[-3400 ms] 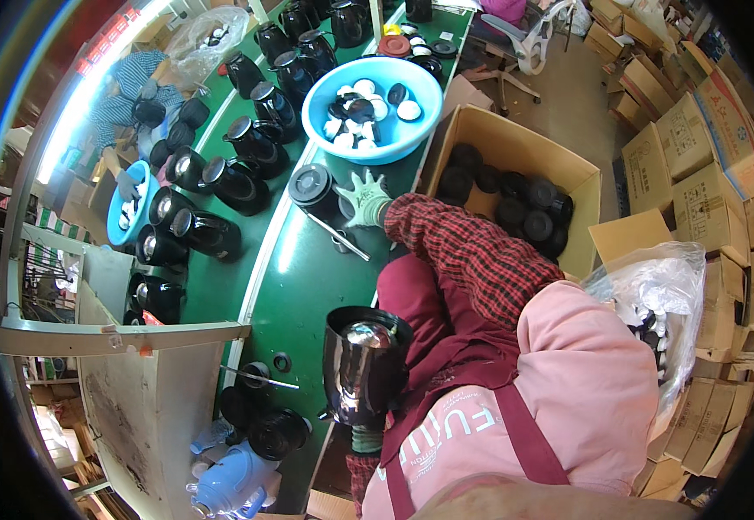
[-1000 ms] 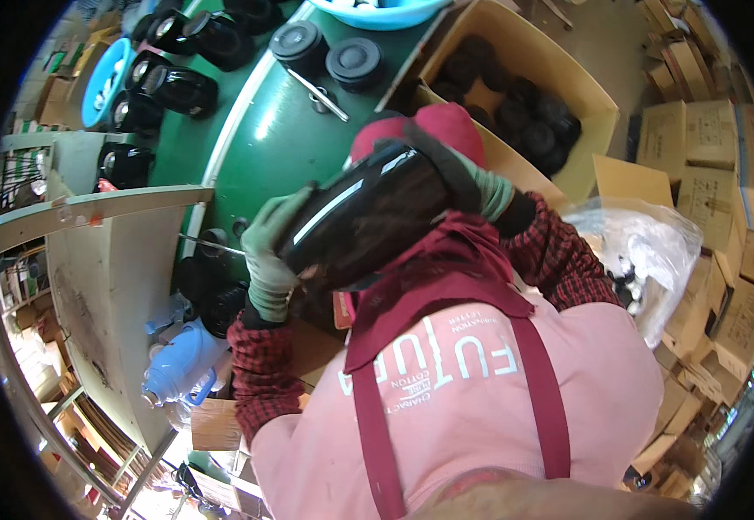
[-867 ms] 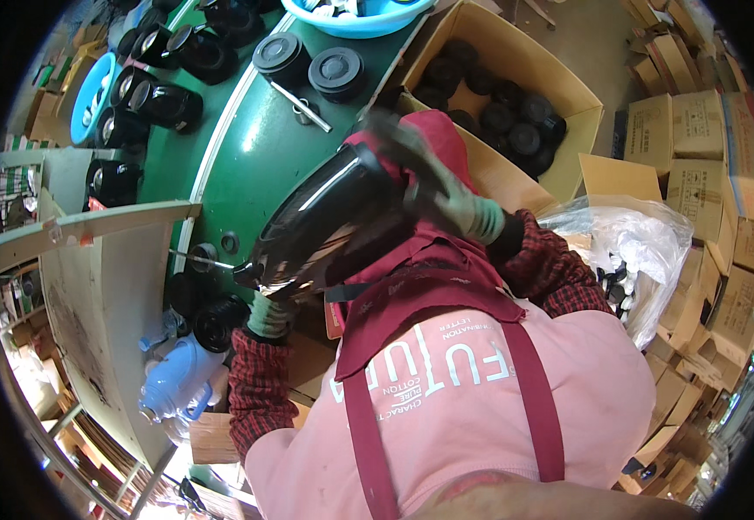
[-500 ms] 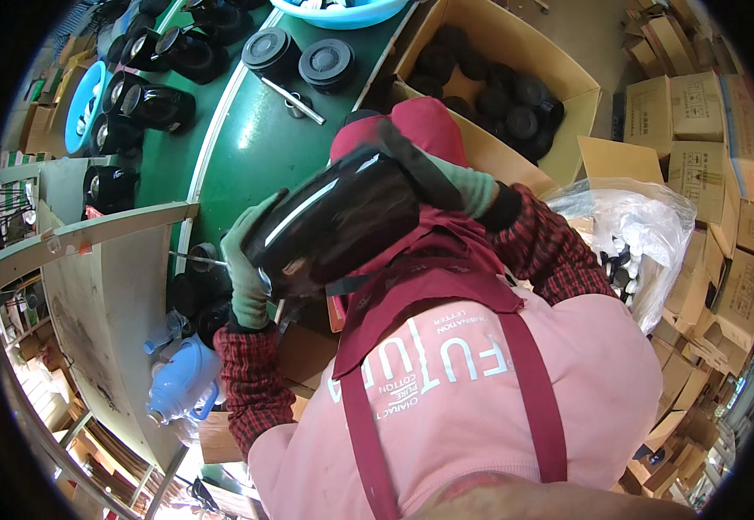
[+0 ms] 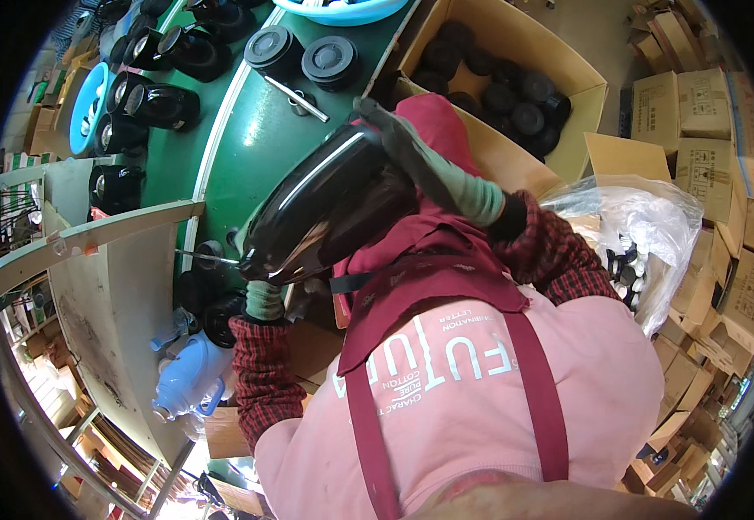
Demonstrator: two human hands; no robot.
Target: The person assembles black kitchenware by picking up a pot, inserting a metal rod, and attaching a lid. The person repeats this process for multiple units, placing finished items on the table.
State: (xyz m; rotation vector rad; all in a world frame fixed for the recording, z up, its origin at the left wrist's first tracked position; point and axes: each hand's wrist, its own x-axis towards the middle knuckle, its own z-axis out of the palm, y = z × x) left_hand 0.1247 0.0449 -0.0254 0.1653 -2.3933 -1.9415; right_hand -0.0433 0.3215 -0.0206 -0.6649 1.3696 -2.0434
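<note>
A large glossy black jug body lies slanted in front of my apron, held between both hands. My right hand, in a green glove with a dark palm, grips its upper right end. At the lower left end is my left hand; the jug body hides most of its fingers, and mainly the glove's cuff shows. A thin metal rod points at that lower end; whether it touches, I cannot tell. Nearby on the green table lie a pale stick and two round black lidded parts.
Several black jugs and a blue basin stand at the far left. Beyond my right arm are a carton of round black parts and a clear plastic bag. A blue plastic bottle is beside the pale panel.
The jug body has turned and shifted slightly in my hands. My left hand has slipped behind its lower end, and my right hand has moved a little left along the top.
</note>
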